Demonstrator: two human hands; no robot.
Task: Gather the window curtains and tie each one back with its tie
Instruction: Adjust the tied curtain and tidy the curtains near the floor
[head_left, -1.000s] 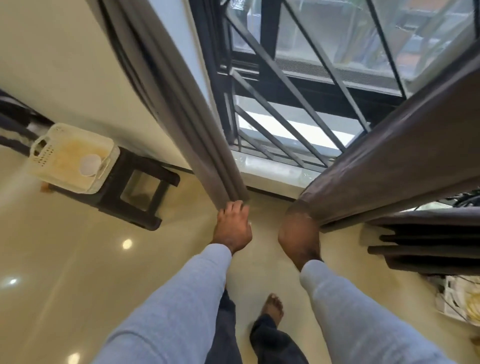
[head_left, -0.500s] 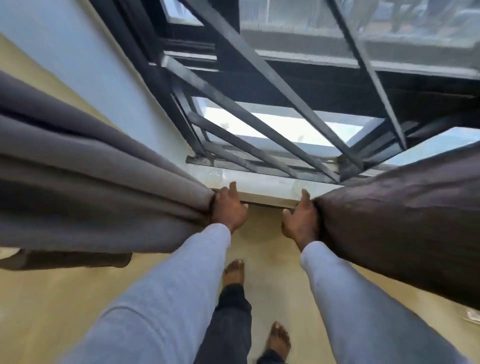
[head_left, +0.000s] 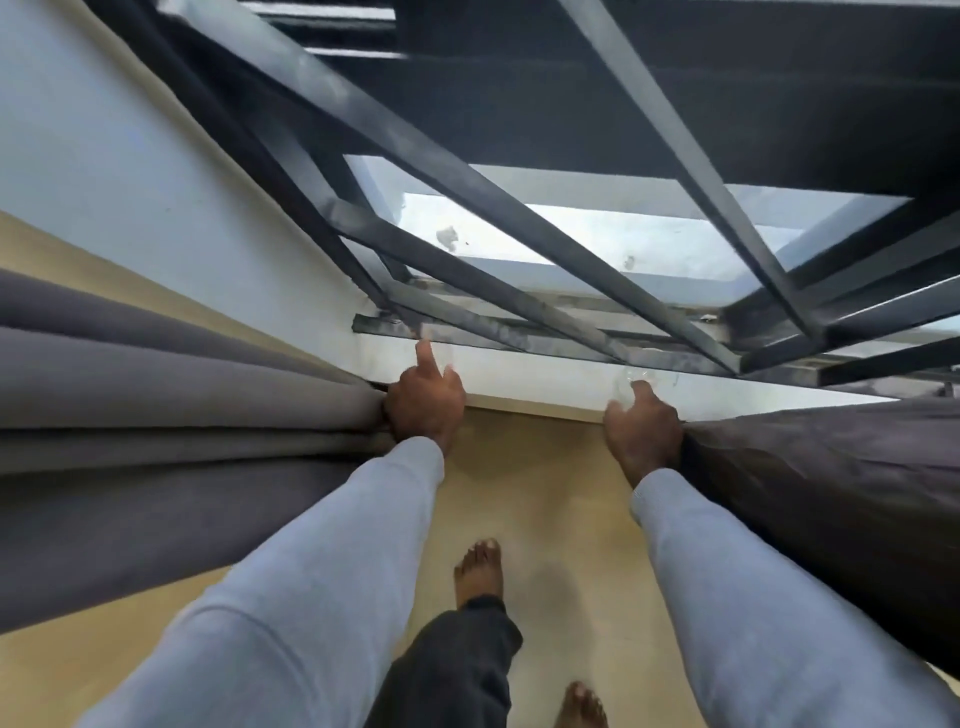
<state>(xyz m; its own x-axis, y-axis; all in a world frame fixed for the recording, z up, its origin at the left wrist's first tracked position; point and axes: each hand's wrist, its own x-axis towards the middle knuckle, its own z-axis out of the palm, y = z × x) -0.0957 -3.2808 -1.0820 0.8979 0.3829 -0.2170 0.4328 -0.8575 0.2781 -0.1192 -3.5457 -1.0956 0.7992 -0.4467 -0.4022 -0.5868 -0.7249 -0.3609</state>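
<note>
We are gripping the grey left curtain (head_left: 156, 415) with our left hand (head_left: 423, 402), forefinger pointing out, and bunching the dark right curtain (head_left: 831, 509) in our right hand (head_left: 641, 434), below the window sill (head_left: 545, 376).

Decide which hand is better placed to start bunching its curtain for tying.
Probably left: the left hand already grips the grey curtain's gathered folds; the right hand only holds the dark curtain's edge.

two curtains (head_left: 156, 441) (head_left: 831, 519), two hands (head_left: 423, 405) (head_left: 644, 436), two bare feet (head_left: 479, 571) (head_left: 582, 706).
</note>
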